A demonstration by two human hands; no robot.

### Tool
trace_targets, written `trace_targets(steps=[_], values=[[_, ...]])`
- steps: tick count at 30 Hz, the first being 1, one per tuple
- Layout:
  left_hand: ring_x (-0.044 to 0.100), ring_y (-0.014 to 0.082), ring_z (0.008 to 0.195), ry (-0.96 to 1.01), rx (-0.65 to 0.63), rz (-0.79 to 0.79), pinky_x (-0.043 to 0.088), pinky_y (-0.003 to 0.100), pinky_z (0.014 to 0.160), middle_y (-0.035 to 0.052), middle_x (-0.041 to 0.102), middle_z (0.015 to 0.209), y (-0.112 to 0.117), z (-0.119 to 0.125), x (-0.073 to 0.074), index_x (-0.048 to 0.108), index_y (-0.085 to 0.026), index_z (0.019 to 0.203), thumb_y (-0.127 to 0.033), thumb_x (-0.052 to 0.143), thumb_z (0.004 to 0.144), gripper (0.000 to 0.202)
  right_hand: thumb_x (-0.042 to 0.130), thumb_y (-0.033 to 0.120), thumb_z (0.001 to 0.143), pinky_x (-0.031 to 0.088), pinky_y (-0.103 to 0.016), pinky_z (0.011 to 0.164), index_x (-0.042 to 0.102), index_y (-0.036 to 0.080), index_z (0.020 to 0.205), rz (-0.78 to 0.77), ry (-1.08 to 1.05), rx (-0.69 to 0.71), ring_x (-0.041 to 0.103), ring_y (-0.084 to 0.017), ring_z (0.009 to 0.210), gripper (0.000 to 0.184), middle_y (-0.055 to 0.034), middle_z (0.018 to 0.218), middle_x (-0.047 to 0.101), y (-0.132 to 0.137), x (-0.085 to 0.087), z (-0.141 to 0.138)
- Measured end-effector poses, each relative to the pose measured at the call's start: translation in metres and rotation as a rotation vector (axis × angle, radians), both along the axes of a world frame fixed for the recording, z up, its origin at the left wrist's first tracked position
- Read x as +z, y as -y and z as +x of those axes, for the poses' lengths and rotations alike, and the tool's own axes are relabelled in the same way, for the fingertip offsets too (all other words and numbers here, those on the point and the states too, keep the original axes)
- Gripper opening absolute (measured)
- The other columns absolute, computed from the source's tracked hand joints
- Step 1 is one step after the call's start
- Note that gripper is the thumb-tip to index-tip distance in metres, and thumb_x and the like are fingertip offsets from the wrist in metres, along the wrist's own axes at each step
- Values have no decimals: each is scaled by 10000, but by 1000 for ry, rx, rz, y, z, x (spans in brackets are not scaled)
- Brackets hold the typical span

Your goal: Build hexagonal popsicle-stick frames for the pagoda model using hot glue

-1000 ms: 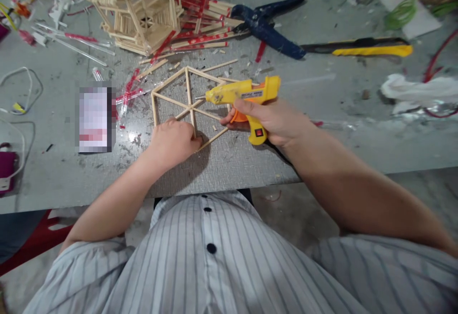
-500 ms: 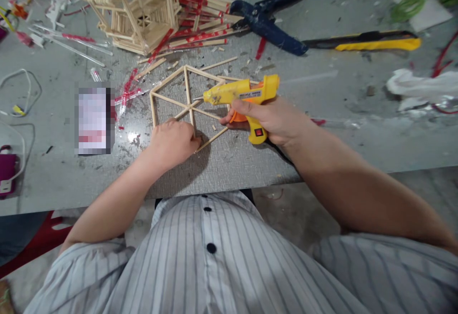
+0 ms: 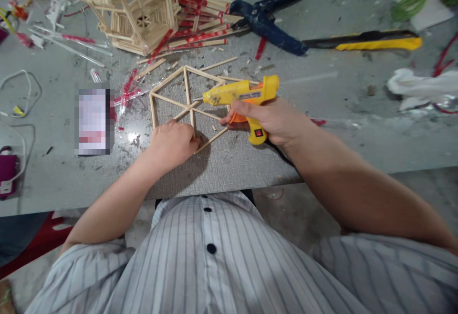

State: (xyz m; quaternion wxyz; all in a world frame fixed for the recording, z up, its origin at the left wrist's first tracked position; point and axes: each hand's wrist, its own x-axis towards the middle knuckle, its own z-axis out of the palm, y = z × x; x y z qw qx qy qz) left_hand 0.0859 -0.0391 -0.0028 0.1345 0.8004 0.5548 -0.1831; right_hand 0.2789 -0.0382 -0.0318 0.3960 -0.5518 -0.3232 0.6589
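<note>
A six-sided frame of thin wooden sticks, with spokes meeting at its middle, lies flat on the grey table. My left hand is closed on the frame's near edge, its fingers bent around the sticks there and partly hiding them. In my right hand is a yellow hot glue gun, gripped by its handle, with fingers at the orange trigger. Its metal nozzle points left and hovers close to the frame's centre joint; whether it touches cannot be made out. The gun covers part of the frame's right side.
A model built of wooden sticks stands at the back left, beside red-wrapped stick bundles. Blue cutters and a yellow utility knife lie behind the gun. A blurred-out phone-like rectangle and a purple power bank lie left.
</note>
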Motion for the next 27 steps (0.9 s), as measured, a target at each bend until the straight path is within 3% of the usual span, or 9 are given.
trace_targets(steps=[6, 13, 19, 27], values=[[671, 285, 1016, 3, 5, 16, 516, 359, 817, 139, 724, 954, 3, 2, 2, 742, -158, 928, -336, 439, 917, 353, 904, 408, 610, 580, -234, 667, 670, 198, 655, 1, -5, 14, 682, -130, 680, 318, 4, 687, 674, 0, -2, 2], [661, 283, 996, -9, -2, 77, 520, 358, 806, 131, 735, 875, 2, 2, -3, 757, -140, 890, -317, 389, 931, 411, 914, 518, 522, 585, -260, 682, 685, 195, 671, 52, -22, 34, 687, -147, 715, 423, -3, 692, 682, 0, -10, 6], [660, 304, 972, 16, -18, 90, 509, 376, 779, 150, 731, 831, -1, 1, -4, 761, -134, 859, -275, 395, 894, 393, 909, 617, 385, 593, -242, 678, 693, 213, 577, 62, -9, 50, 672, -146, 722, 497, -15, 670, 671, 1, -7, 5], [654, 297, 955, -4, -59, 122, 476, 385, 801, 158, 720, 806, 3, 1, -5, 764, -119, 849, -239, 369, 900, 416, 925, 588, 338, 590, -242, 664, 700, 218, 605, 48, -26, 15, 666, -139, 704, 509, -6, 670, 677, 0, -5, 3]])
